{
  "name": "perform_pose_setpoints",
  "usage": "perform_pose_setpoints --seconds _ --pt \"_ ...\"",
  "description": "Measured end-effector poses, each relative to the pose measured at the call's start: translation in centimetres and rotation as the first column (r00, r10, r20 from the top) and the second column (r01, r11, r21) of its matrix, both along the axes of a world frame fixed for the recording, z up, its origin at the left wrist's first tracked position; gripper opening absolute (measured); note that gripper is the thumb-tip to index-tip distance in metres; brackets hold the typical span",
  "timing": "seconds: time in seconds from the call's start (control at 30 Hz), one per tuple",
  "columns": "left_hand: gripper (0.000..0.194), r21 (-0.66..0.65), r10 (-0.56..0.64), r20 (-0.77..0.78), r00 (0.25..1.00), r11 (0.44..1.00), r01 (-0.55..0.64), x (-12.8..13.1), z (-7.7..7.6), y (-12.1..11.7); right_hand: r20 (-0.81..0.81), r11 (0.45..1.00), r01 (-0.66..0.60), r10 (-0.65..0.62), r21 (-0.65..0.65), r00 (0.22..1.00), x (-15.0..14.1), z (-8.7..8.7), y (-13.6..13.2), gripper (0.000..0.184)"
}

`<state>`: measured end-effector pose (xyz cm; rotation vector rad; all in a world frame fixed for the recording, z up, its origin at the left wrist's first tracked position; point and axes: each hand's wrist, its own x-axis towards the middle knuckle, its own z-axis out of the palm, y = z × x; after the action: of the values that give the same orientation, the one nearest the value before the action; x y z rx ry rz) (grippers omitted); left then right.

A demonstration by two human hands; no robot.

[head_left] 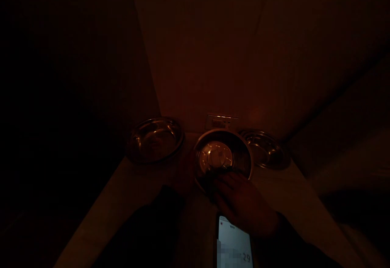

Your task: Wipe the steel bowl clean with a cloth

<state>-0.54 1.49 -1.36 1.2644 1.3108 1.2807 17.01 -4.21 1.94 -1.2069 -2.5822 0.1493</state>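
Observation:
A round, deep metal bowl (242,164) stands tilted toward me in the middle of the dark scene. At its left wall is my left hand (184,172), mostly lost in shadow and seemingly gripping the side. My right hand (240,199) reaches over the near rim, its fingers bent down into the bowl. Under those fingertips lies something dark (213,176) that I cannot make out. Below my right wrist, a lit phone (234,243) lies on the table.
A wide metal dish (155,140) sits at the left on the pale table (100,207). Shallower metal dishes (266,150) are at the right. Behind the bowl, a wall socket plate (222,122) shows on the wall (207,57).

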Motion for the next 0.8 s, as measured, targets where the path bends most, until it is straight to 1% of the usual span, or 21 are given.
perform_pose_setpoints --seconds 0.03,0.1,0.17,0.23,0.3,0.37,0.43,0.5,0.53,0.67,0.8 --pt "0.044 -0.011 -0.011 0.011 1.000 1.000 0.011 0.1 0.1 -0.2 0.012 1.000 0.006 -0.006 -0.008 1.000 -0.1 0.1 -0.1 0.030" --pt "0.048 -0.023 0.004 -0.018 1.000 1.000 -0.005 0.2 0.1 -0.3 0.028 1.000 0.017 -0.016 -0.015 0.999 -0.5 0.3 -0.3 0.030" --pt "0.045 -0.015 0.043 -0.082 0.996 0.999 -0.044 0.1 0.0 -0.2 0.031 1.000 0.018 -0.017 -0.023 0.999 -0.8 0.5 -0.3 0.031" --pt "0.041 -0.002 0.055 -0.125 0.991 0.998 -0.056 0.0 -0.1 0.0 0.023 0.999 0.014 -0.013 -0.043 1.000 -1.1 0.5 -0.3 0.031" --pt "0.041 -0.002 0.035 -0.098 0.995 0.999 -0.035 -0.1 -0.1 0.1 0.003 0.998 -0.001 0.001 -0.067 1.000 -1.3 0.6 -0.2 0.031" --pt "0.046 -0.026 0.020 -0.086 0.996 0.999 -0.022 0.0 -0.1 0.1 -0.026 0.995 -0.009 0.006 -0.097 1.000 -1.6 0.7 -0.1 0.031" --pt "0.047 -0.046 0.032 -0.141 0.990 0.998 -0.038 0.1 -0.3 0.0 -0.060 0.991 -0.011 0.003 -0.137 0.998 -1.9 0.7 0.0 0.032" --pt "0.047 -0.039 0.041 -0.209 0.977 0.998 -0.050 0.1 -0.7 -0.1 -0.104 0.987 0.005 -0.022 -0.161 0.994 -2.5 0.5 0.3 0.032" --pt "0.045 -0.034 0.039 -0.213 0.976 0.998 -0.047 0.1 -0.8 -0.1 -0.127 0.987 0.015 -0.036 -0.163 0.991 -2.8 0.4 0.4 0.033" --pt "0.043 -0.033 0.040 -0.105 0.994 0.999 -0.043 0.0 -0.5 0.0 -0.214 0.989 0.072 -0.098 -0.130 0.972 -4.3 -0.2 1.3 0.035" --pt "0.047 -0.091 0.029 0.015 0.999 0.995 -0.028 0.1 0.2 0.2 -0.265 0.988 0.097 -0.126 -0.121 0.956 -5.0 -0.3 1.8 0.035"
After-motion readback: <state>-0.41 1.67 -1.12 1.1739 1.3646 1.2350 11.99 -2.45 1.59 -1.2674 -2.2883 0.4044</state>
